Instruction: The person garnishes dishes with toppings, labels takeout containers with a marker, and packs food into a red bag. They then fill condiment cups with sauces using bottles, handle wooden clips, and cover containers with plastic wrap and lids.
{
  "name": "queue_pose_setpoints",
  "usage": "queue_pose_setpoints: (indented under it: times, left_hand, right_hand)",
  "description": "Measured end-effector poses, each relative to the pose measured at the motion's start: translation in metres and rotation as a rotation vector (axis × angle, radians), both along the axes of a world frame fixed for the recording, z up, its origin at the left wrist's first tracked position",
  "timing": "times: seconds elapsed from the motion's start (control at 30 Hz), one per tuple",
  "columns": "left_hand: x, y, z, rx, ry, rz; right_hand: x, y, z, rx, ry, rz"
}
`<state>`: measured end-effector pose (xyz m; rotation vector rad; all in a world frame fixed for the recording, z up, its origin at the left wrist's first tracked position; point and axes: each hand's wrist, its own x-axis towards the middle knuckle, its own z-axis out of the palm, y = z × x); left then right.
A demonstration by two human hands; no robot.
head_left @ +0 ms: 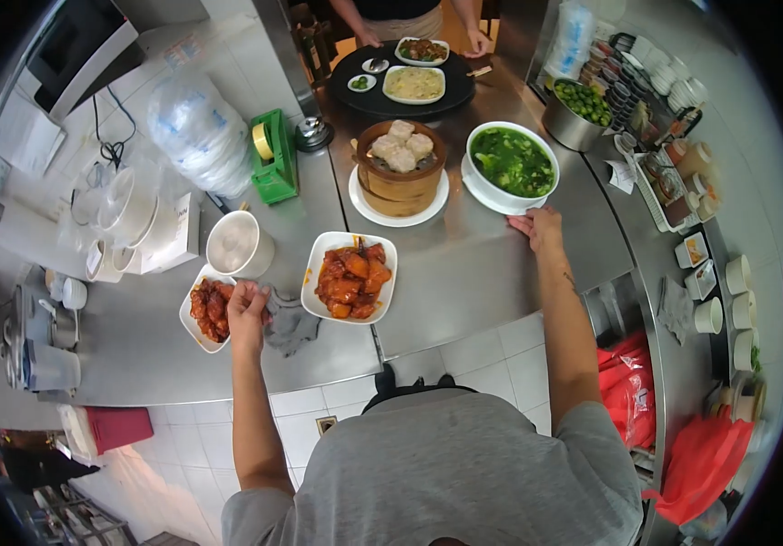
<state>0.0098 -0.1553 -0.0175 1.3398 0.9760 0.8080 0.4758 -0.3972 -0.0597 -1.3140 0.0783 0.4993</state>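
Observation:
My left hand (248,314) is closed on the rim of a white dish of glazed red-brown meat (210,308), beside a grey cloth (291,323). To its right stands a square white plate of saucy red-orange chunks (351,280). My right hand (537,227) holds the front edge of a white saucer under a large bowl of green soup (512,162). Between the hands, farther back, a bamboo steamer (399,193) with pale dumplings (401,147) rests on a white plate.
Another person's hands (477,42) are at a black tray (341,77) of dishes across the counter. A white tub (240,244), a green tape dispenser (274,159) and a bell (313,133) stand left. A pot of green vegetables (577,116) stands right.

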Motion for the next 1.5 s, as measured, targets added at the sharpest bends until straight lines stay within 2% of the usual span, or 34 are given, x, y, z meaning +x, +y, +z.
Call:
queue_pose_setpoints:
  times: [0.3, 0.43, 0.53, 0.6, 0.63, 0.7, 0.77, 0.87, 1.0, 1.2, 1.3, 1.37, 1.4, 1.43, 1.5]
  left_hand:
    - [0.011, 0.008, 0.006, 0.168, 0.285, -0.069]
    - [0.019, 0.022, -0.006, 0.408, 0.324, -0.168]
    - [0.032, 0.028, 0.001, 0.657, 0.416, -0.214]
    - [0.041, 0.029, 0.006, 0.769, 0.389, -0.229]
    - [0.044, 0.031, 0.006, 0.816, 0.376, -0.24]
    - [0.05, 0.034, 0.009, 0.89, 0.373, -0.268]
    - [0.057, 0.034, 0.011, 0.956, 0.392, -0.293]
    - [0.064, 0.037, 0.014, 0.981, 0.381, -0.342]
    - [0.065, 0.039, 0.012, 0.95, 0.346, -0.357]
    - [0.064, 0.045, 0.003, 0.972, 0.404, -0.313]
    - [0.083, 0.044, 0.014, 0.896, 0.515, -0.232]
    - [0.112, 0.048, 0.034, 0.838, 0.551, -0.259]
    - [0.131, 0.06, 0.025, 0.906, 0.438, -0.316]
    - [0.153, 0.074, 0.014, 0.97, 0.322, -0.373]
    - [0.201, 0.083, 0.008, 0.787, 0.3, -0.467]
  right_hand:
    - [0.048, 0.038, -0.008, -0.028, -0.004, 0.01]
    - [0.055, 0.047, -0.009, -0.01, -0.08, 0.048]
    - [0.047, 0.052, -0.011, -0.162, -0.169, 0.021]
    - [0.023, 0.045, -0.009, -0.145, -0.177, 0.159]
    - [-0.002, 0.047, -0.002, -0.112, -0.138, 0.234]
    - [-0.054, 0.063, 0.014, -0.25, 0.044, 0.432]
    - [-0.102, 0.078, 0.022, -0.169, 0.102, 0.525]
    - [-0.115, 0.105, 0.007, -0.063, 0.05, 0.396]
    - [-0.102, 0.119, 0.006, -0.117, 0.046, 0.315]
    - [-0.06, 0.124, 0.001, -0.151, -0.028, 0.329]
    - [-0.042, 0.126, 0.004, -0.302, -0.107, 0.406]
    - [-0.043, 0.123, 0.03, -0.558, -0.41, 0.404]
    - [-0.044, 0.122, 0.039, -0.685, -0.562, 0.4]
    - [-0.041, 0.125, 0.039, -0.486, -0.591, 0.431]
    - [-0.033, 0.131, 0.036, -0.087, -0.633, 0.479]
